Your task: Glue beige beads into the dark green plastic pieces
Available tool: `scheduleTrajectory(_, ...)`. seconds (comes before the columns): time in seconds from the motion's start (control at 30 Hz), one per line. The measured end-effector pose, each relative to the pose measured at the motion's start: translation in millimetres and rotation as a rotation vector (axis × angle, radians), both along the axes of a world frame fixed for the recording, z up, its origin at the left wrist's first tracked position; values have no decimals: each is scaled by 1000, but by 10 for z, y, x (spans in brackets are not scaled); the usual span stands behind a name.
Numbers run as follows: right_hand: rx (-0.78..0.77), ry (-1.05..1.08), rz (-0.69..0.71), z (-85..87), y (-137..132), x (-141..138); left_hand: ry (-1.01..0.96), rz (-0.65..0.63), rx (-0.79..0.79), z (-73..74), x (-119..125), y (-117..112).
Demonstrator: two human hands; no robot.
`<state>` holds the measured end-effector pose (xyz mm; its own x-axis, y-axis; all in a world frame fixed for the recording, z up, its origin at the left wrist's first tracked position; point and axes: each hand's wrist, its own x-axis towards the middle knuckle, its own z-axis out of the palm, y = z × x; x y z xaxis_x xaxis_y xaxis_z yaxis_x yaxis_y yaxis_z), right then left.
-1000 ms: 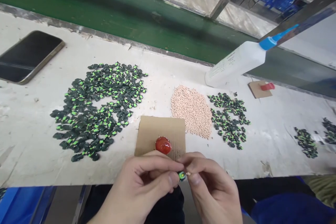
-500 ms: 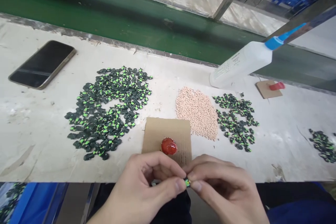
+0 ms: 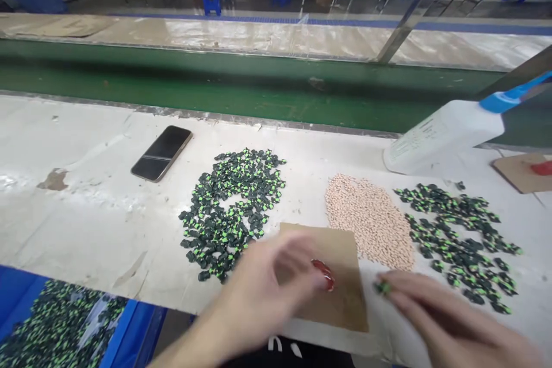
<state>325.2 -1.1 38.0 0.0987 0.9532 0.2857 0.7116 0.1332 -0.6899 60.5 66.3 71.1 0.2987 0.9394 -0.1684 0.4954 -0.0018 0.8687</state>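
My left hand [image 3: 263,293] is smeared by motion over the left part of a brown cardboard piece [image 3: 345,299], its fingertips close to a red glossy blob [image 3: 324,272] on the card. Whether its fingers hold anything I cannot make out. My right hand [image 3: 444,322] lies low at the right of the card, fingertips pinched on a small green-and-black part [image 3: 382,286]. A large pile of the same green-black parts [image 3: 233,213] lies left of the card, a heap of small pink beads [image 3: 371,218] behind it, and another green-black pile [image 3: 461,236] to the right.
A phone [image 3: 161,152] lies face up at the back left of the white bench. A white bottle with a blue cap [image 3: 444,132] lies tilted at the back right, beside a second cardboard scrap [image 3: 521,172]. A green conveyor belt [image 3: 215,86] runs behind. A blue bin of parts [image 3: 56,322] sits below left.
My hands have come apart: the left swept up over the cardboard toward the red blob, the right moved right with the small part. The camera tilted up and to the left.
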Motion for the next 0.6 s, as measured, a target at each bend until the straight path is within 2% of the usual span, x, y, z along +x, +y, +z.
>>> scheduleTrajectory(0.07,48,-217,-339,-124,133,268,219,159,207,-55,-222,307)
scheduleTrajectory(0.1,101,-312,-432,-180,204,393,289,200,267,-89,-330,453)
scheduleTrajectory(0.17,177,-417,-460,-268,331,597,392,213,336,-151,-508,680)
scheduleTrajectory(0.23,221,-444,-413,-318,409,719,441,182,361,-187,-614,786)
scheduleTrajectory(0.33,273,-444,-332,-330,456,732,441,145,358,-196,-671,769)
scheduleTrajectory(0.47,298,-431,-149,-256,575,472,342,151,310,-159,-681,688)
scheduleTrajectory(0.6,176,-447,91,-153,803,137,153,289,234,-85,-661,621)
